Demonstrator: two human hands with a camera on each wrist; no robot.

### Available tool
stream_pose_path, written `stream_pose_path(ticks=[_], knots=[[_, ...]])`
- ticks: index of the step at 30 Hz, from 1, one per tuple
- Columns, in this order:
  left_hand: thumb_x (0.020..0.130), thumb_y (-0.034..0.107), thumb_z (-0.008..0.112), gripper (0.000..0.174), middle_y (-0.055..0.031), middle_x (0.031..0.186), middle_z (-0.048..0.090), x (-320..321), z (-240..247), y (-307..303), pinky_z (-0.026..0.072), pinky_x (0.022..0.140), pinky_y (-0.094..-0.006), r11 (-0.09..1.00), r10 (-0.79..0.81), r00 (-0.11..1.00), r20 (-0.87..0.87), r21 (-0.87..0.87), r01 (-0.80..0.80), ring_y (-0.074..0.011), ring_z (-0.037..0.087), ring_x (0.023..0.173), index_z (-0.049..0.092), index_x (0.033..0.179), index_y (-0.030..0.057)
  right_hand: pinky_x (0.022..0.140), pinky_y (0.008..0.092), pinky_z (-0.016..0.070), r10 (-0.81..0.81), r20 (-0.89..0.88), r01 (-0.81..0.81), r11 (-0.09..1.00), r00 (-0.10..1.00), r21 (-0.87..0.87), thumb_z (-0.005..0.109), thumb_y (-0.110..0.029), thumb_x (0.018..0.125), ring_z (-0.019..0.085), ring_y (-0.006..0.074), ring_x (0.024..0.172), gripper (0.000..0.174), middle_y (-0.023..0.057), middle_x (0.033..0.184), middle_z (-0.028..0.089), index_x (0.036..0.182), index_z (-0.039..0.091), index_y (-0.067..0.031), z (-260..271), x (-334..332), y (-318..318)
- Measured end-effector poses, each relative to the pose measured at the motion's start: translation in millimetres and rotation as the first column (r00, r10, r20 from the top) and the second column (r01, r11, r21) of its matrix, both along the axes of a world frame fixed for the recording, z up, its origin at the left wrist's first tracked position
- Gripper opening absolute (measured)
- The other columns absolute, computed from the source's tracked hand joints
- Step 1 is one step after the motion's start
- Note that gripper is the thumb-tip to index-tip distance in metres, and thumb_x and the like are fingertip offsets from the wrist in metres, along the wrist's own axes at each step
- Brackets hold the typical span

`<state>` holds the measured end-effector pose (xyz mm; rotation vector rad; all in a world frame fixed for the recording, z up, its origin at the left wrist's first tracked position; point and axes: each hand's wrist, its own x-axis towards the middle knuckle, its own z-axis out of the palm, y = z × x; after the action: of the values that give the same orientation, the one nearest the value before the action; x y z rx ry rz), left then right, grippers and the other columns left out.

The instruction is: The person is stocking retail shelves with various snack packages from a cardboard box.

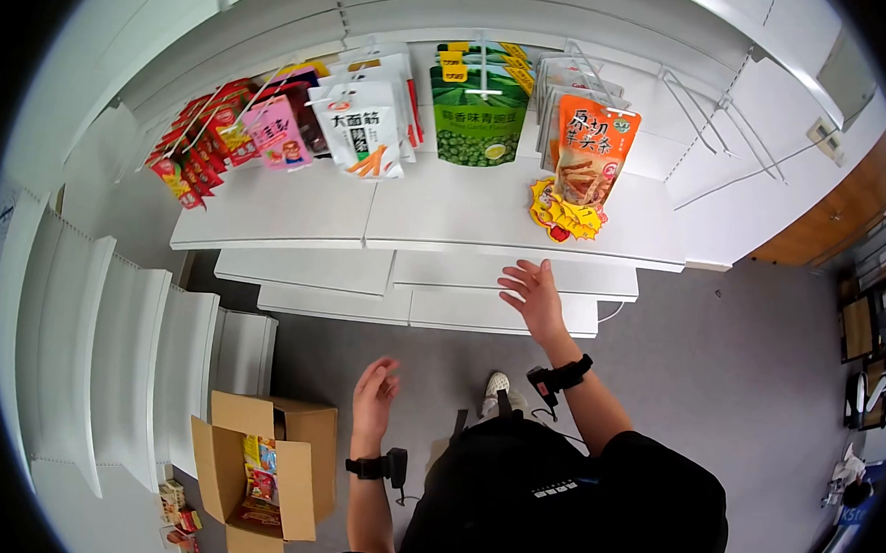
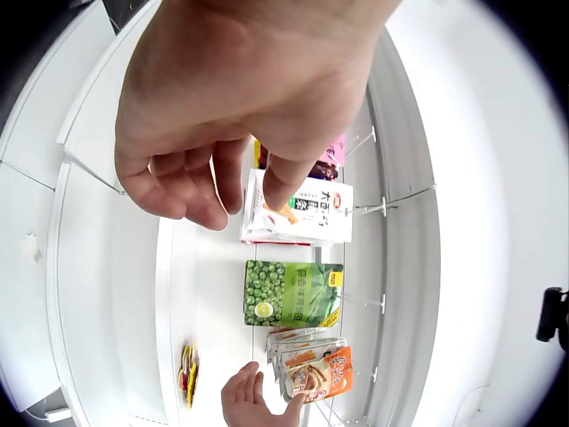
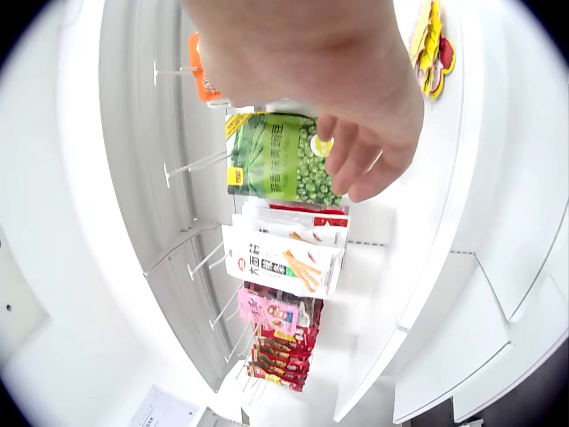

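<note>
Yellow packets (image 1: 564, 215): they lie in a small pile on the white shelf (image 1: 446, 217), at right of the green packet and closer to the person.
Green packet (image 1: 478, 118): it hangs upright above the shelf, with more packets behind it.
Right hand (image 1: 535, 299): it is before the shelf edge, near the yellow packets, at right of the green packet; the fingers are spread and the thumb stands apart.
Left hand (image 1: 374, 398): it is lower, at left of the green packet and well apart from it; the fingers are loosely bent, with a gap to the thumb.
Orange packet (image 1: 595, 149): at right of the green packet, just behind the pile.
White packets (image 1: 362, 132): just at left of the green packet.
Cardboard box (image 1: 318, 460): on the floor, far at lower left of the green packet, flaps open, packets inside.
</note>
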<state>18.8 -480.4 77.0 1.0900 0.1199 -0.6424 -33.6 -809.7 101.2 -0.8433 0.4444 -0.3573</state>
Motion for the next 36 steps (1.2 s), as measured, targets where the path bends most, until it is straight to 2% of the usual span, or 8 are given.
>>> stream_pose_path(ticks=[4, 7, 11, 20, 22, 28, 35, 36], knots=[[0.091, 0.022, 0.057, 0.032, -0.0052, 0.108, 0.062, -33, -7, 68, 0.0449, 0.073, -0.0238, 0.994, 0.103, 0.994, -0.026, -0.033, -0.103, -0.0081, 0.056, 0.080, 0.055, 0.118, 0.0038, 0.093, 0.0417, 0.0443, 0.098, -0.029, -0.098, 0.995, 0.995, 0.001, 0.035, -0.057, 0.093, 0.054, 0.0272, 0.110, 0.065, 0.0154, 0.119, 0.054, 0.128, 0.039, -0.0018, -4, -2, 59], [0.091, 0.022, 0.057, 0.030, -0.0038, 0.107, 0.062, -59, -16, 122, 0.0449, 0.072, -0.0239, 0.979, 0.198, 0.979, -0.047, -0.037, -0.200, -0.0082, 0.056, 0.079, 0.056, 0.116, 0.0057, 0.091, 0.0407, 0.0450, 0.167, -0.032, -0.167, 0.986, 0.986, 0.005, 0.041, -0.059, 0.091, 0.055, 0.0261, 0.109, 0.072, 0.0154, 0.119, 0.054, 0.130, 0.038, 0.0011, -8, 1, 103], [0.091, 0.024, 0.058, 0.029, -0.0026, 0.107, 0.062, -95, -32, 187, 0.0445, 0.072, -0.0248, 0.955, 0.291, 0.955, -0.058, -0.045, -0.294, -0.0082, 0.056, 0.081, 0.056, 0.115, 0.0075, 0.090, 0.0389, 0.0451, 0.274, -0.033, -0.273, 0.962, 0.961, 0.023, 0.042, -0.057, 0.091, 0.055, 0.0249, 0.106, 0.068, 0.0143, 0.118, 0.054, 0.127, 0.040, 0.0006, -2, 5, 156], [0.090, 0.026, 0.059, 0.032, -0.0031, 0.109, 0.061, -143, -34, 262, 0.0446, 0.072, -0.0250, 0.853, 0.520, 0.854, -0.022, -0.038, -0.520, -0.0084, 0.055, 0.080, 0.057, 0.116, 0.0077, 0.089, 0.0389, 0.0454, 0.463, -0.051, -0.463, 0.886, 0.885, 0.001, 0.042, -0.055, 0.092, 0.055, 0.0256, 0.105, 0.066, 0.0157, 0.118, 0.055, 0.126, 0.041, 0.0018, 0, 27, 243], [0.090, 0.025, 0.059, 0.029, -0.0034, 0.110, 0.061, -154, -24, 268, 0.0447, 0.073, -0.0248, 0.817, 0.575, 0.818, -0.005, -0.056, -0.574, -0.0080, 0.055, 0.082, 0.059, 0.113, 0.0081, 0.089, 0.0390, 0.0453, 0.524, -0.064, -0.525, 0.851, 0.849, 0.003, 0.041, -0.055, 0.093, 0.055, 0.0261, 0.106, 0.065, 0.0160, 0.118, 0.054, 0.126, 0.040, 0.0018, -1, 40, 267], [0.090, 0.026, 0.058, 0.027, -0.0032, 0.110, 0.061, -186, -41, 309, 0.0436, 0.078, -0.0262, 0.714, 0.699, 0.714, -0.031, -0.019, -0.700, -0.0086, 0.055, 0.083, 0.059, 0.111, 0.0087, 0.091, 0.0391, 0.0431, 0.697, -0.081, -0.700, 0.715, 0.712, -0.001, 0.041, -0.054, 0.093, 0.052, 0.0259, 0.110, 0.064, 0.0161, 0.121, 0.052, 0.126, 0.040, 0.0013, -6, 74, 346], [0.089, 0.027, 0.058, 0.030, -0.0036, 0.110, 0.061, -212, -45, 355, 0.0432, 0.079, -0.0263, 0.527, 0.850, 0.521, -0.080, 0.083, -0.846, -0.0101, 0.054, 0.085, 0.059, 0.112, 0.0080, 0.091, 0.0389, 0.0435, 0.841, -0.100, -0.841, 0.538, 0.531, 0.057, 0.042, -0.053, 0.093, 0.052, 0.0259, 0.110, 0.062, 0.0156, 0.121, 0.053, 0.124, 0.042, 0.0005, -29, 120, 438], [0.089, 0.027, 0.058, 0.031, -0.0037, 0.111, 0.061, -206, -30, 362, 0.0433, 0.079, -0.0263, 0.508, 0.861, 0.498, -0.102, 0.121, -0.853, -0.0102, 0.054, 0.085, 0.059, 0.113, 0.0077, 0.091, 0.0388, 0.0436, 0.849, -0.110, -0.844, 0.527, 0.518, 0.096, 0.043, -0.053, 0.093, 0.053, 0.0259, 0.110, 0.062, 0.0156, 0.121, 0.053, 0.124, 0.043, 0.0004, -23, 133, 451]])
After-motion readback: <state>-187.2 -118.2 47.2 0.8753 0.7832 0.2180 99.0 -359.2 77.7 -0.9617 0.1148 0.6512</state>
